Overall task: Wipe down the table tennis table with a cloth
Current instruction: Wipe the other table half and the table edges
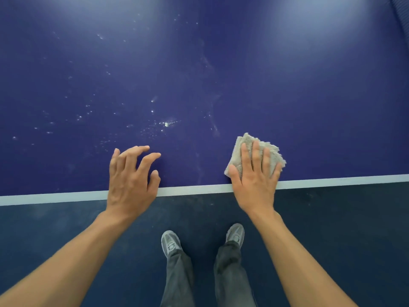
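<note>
The dark blue table tennis table (287,96) fills the upper part of the head view, with a white line (192,189) along its near edge. White specks and smears (166,124) dot its left and middle. A folded beige cloth (247,144) lies flat on the table near the edge. My right hand (254,176) presses on the cloth with straight, spread fingers. My left hand (130,176) hovers or rests at the edge to the left, fingers loosely bent and holding nothing.
Below the table edge lies a dark floor (332,218). My two grey shoes (170,242) and dark trousers stand between my forearms. A dark ridged strip (401,12) shows at the top right corner.
</note>
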A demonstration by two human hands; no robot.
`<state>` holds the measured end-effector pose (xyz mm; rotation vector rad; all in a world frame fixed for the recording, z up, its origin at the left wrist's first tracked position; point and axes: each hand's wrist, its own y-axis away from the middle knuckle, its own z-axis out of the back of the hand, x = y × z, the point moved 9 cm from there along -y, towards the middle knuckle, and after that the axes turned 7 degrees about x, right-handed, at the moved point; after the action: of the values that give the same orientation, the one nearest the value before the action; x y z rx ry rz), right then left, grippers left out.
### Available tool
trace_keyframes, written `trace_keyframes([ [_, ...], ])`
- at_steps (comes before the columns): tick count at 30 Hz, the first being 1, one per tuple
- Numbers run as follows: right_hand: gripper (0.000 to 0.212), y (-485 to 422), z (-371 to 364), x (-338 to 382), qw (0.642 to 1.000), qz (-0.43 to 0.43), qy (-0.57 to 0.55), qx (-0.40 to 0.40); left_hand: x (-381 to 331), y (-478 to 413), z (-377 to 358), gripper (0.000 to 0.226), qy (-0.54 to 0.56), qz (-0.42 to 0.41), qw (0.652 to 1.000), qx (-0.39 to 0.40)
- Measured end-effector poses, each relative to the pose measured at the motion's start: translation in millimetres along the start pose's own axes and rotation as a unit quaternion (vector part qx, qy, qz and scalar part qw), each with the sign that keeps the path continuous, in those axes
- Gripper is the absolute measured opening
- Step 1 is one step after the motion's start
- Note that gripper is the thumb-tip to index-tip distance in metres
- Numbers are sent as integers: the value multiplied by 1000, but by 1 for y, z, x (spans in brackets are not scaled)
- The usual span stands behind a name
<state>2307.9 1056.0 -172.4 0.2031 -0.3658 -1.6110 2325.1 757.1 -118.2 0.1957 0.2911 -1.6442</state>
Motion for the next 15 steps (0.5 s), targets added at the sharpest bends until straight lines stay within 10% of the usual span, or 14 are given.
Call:
trace_keyframes([
  [11,65,25,-16,113,940,328,84,40,59,-2,-7,42,-47,-16,998,46],
  [15,69,-61,23,72,968,242,54,35,63,-5,-10,44,-44,-2,997,62],
])
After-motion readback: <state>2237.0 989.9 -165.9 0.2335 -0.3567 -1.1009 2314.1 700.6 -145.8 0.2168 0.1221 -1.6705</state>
